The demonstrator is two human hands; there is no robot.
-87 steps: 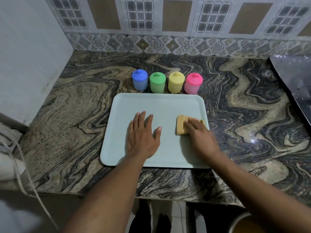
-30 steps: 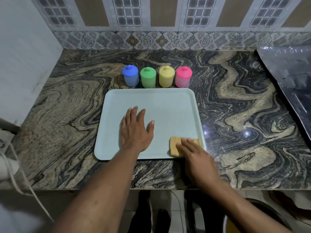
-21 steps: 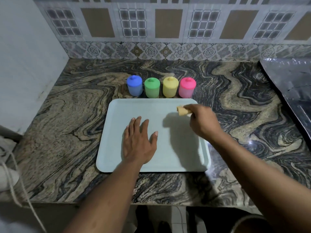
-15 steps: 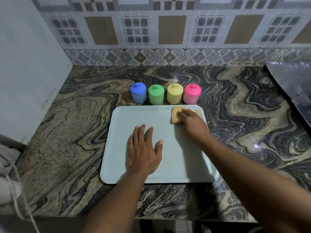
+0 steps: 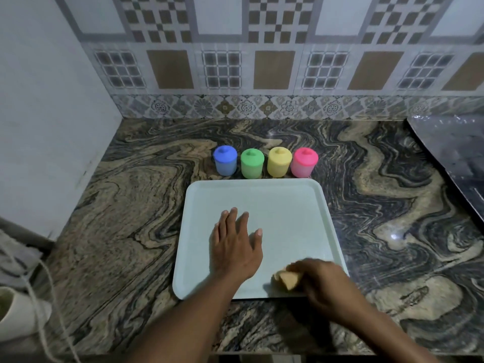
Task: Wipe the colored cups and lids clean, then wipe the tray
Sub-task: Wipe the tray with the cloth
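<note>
We see a swirled marble counter [image 5: 392, 205], a patterned tile backsplash [image 5: 272, 69], a dark sheet [image 5: 455, 153] at right, and a white cord [image 5: 39, 305] at left.

No legible text anywhere.

Left hand [image 5: 235, 247] flat, palm down, fingers spread; right hand [image 5: 323, 281] curled, grip closed.

Two bare forearms, no sleeves; left hand [image 5: 235, 247] and right hand [image 5: 323, 284] without rings, watches or gloves
</note>
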